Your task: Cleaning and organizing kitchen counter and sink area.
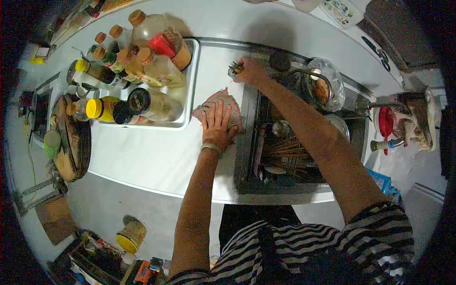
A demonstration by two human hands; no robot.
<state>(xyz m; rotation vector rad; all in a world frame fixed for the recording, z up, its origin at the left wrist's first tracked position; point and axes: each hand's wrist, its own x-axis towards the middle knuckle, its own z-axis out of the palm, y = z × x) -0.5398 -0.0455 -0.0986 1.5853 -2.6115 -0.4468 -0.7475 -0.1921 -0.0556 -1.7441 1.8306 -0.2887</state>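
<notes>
My left hand [216, 126] lies palm down on a greyish-pink cloth [228, 103], its fingers spread over the fabric. The cloth is spread on the white countertop [149, 153], between a white tray and the sink. A bracelet circles my left wrist. Farther back, near the rear edge of the counter, my right hand [251, 72] is closed around a small object [234, 70] with dark prongs and a pale part. Most of that object is hidden in the fingers, so its kind cannot be told.
The white tray [195, 71] holds several bottles and jars. A round wooden board [76, 142] stands at the left. Right of my left hand is a dark sink [245, 171] with chopsticks [288, 151], a faucet [326, 82] and a plastic bag [338, 99]. A blue bottle [380, 181] is farther right.
</notes>
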